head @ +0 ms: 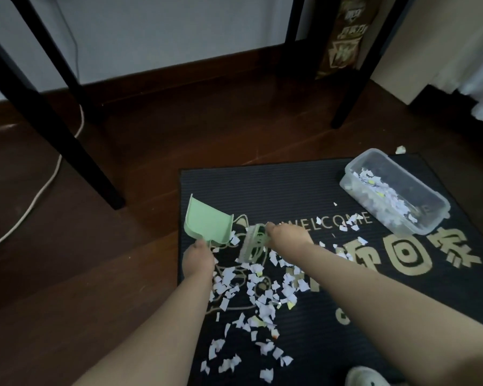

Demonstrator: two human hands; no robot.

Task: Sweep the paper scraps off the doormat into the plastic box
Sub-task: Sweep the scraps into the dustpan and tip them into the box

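Sweeping these torn white paper scraps (pixel 248 285) looks fiddly: they seem feather-light and quick to scatter, so herd them gently rather than pick them up. Left hand (pixel 198 257) grips the handle of a mint-green plastic dustpan (pixel 207 218), and right hand (pixel 287 235) grips a matching green hand brush (pixel 253 245). The scraps are strewn over the black ribbed doormat (pixel 290 190) between and just below both hands, with the clear plastic box (pixel 349 174) well off to the right.
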